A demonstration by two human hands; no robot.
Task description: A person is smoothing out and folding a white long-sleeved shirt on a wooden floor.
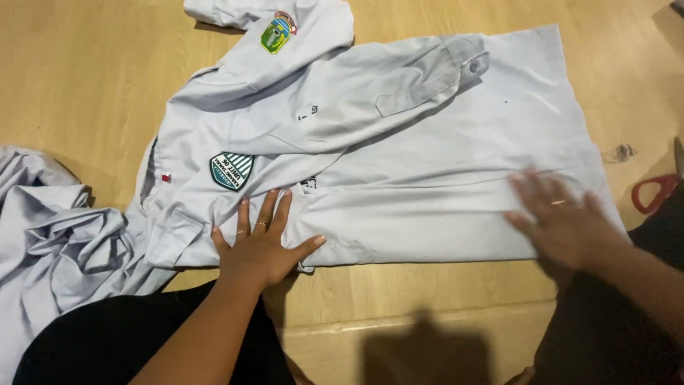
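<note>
My left hand [260,246] and right hand [563,221] both lie open, palms flat, gripping nothing, on the folded white shirt [427,178] spread over the wooden floor [85,85].

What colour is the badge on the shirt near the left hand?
The badge is dark teal with white stripes, seen in the head view.

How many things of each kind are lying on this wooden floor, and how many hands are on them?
Pale grey uniform shirt spread flat: 1
Crumpled pale grey garment at the left: 1
Red-handled scissors at the right edge: 1
Hands pressing on the flat shirt, left hand and right hand: 2
Total: 5
</note>
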